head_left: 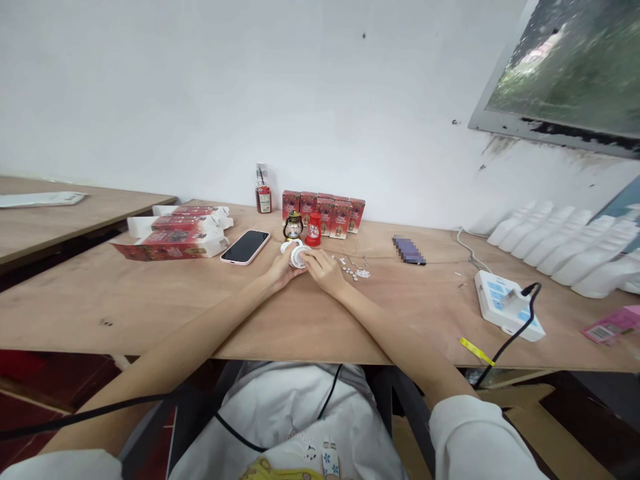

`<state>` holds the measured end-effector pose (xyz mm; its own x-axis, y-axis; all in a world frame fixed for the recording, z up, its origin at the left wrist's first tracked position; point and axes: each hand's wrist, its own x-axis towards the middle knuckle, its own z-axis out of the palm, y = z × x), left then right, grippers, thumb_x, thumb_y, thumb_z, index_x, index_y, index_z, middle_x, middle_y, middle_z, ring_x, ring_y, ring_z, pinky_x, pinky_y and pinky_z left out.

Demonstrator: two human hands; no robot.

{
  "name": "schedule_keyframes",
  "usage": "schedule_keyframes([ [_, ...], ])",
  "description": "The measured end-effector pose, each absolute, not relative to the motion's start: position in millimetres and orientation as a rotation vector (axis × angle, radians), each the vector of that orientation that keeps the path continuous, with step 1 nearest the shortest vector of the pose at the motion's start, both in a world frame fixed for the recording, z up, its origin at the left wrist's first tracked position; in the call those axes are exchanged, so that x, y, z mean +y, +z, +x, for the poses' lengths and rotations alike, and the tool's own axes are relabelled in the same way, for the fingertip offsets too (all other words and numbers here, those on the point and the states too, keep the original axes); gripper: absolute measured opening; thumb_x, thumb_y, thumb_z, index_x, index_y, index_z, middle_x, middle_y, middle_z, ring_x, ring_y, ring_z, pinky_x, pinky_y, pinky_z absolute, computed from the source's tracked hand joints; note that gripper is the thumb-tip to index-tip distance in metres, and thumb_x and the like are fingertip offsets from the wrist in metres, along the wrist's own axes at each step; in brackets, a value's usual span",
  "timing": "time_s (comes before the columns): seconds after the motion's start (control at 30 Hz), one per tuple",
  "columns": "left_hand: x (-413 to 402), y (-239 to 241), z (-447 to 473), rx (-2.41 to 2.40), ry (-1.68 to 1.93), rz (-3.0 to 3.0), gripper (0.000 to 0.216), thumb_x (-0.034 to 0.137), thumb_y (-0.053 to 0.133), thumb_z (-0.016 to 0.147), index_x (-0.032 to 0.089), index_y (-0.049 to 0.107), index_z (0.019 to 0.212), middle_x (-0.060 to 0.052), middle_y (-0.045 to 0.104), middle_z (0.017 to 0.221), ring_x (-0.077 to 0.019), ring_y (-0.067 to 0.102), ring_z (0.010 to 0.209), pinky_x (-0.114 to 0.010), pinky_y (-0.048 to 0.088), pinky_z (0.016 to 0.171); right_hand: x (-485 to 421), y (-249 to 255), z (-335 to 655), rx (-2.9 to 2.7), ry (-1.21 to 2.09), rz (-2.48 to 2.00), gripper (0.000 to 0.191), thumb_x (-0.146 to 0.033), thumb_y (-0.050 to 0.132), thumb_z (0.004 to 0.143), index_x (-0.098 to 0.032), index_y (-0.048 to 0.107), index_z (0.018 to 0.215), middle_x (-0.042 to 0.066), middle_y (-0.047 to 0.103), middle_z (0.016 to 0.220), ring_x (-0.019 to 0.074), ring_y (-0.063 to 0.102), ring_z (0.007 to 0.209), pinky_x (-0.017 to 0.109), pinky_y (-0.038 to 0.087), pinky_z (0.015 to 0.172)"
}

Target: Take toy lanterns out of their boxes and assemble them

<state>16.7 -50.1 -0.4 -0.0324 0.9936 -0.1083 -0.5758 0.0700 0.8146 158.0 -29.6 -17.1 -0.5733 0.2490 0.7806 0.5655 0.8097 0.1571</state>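
Over the middle of the table, my left hand point(281, 268) grips a small white round plastic part point(300, 257). The fingers of my right hand point(323, 270) close on the same part from the other side. Just beyond my hands stand a black-and-gold mini lantern point(293, 227) and a red mini lantern point(313, 230), both upright. To the right of my right hand lie several small white pieces point(356, 272), too small to name. What the white part has inside is hidden by my fingers.
Behind the lanterns stand several red boxes point(340, 219) and a bottle point(263, 190). Opened red cartons point(175, 243) and a phone point(245, 247) lie left. Rightward are another phone point(409, 250), a power strip point(500, 310) with a black cable, and several white bottles point(565, 247).
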Motion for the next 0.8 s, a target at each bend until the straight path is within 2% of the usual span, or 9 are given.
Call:
schedule_keyframes([
  [0.17,-48.6,-2.6,17.0,0.852,1.407,0.710,0.022,0.037,0.063,0.080,0.015,0.060,0.082,-0.002,0.062,0.072,-0.0107,0.058,0.062,-0.026,0.055,0.062,-32.0,-16.2,157.1,-2.127,-0.355,-0.625,0.031,-0.023,0.035,0.096,-0.016,0.064,0.101,0.012,0.063,0.101,0.0175,0.058,0.096,0.031,0.047,0.088],
  [0.33,-50.9,-2.4,17.9,0.884,1.411,0.796,0.025,0.035,0.069,0.074,0.014,0.058,0.084,-0.001,0.062,0.070,-0.0109,0.058,0.060,-0.029,0.056,0.062,-32.3,-13.9,158.9,-2.135,-0.319,-0.683,0.029,-0.027,0.037,0.095,-0.015,0.063,0.095,0.013,0.059,0.098,0.0184,0.058,0.094,0.029,0.049,0.082],
  [0.8,-47.7,-5.3,17.9,0.980,1.432,0.829,0.027,0.035,0.070,0.073,0.012,0.060,0.085,-0.003,0.061,0.066,-0.0122,0.058,0.053,-0.027,0.054,0.051,-30.7,-9.3,163.0,-2.222,-0.171,-0.615,0.019,-0.022,0.042,0.091,-0.014,0.058,0.098,0.012,0.052,0.102,0.0182,0.055,0.092,0.029,0.047,0.083],
])
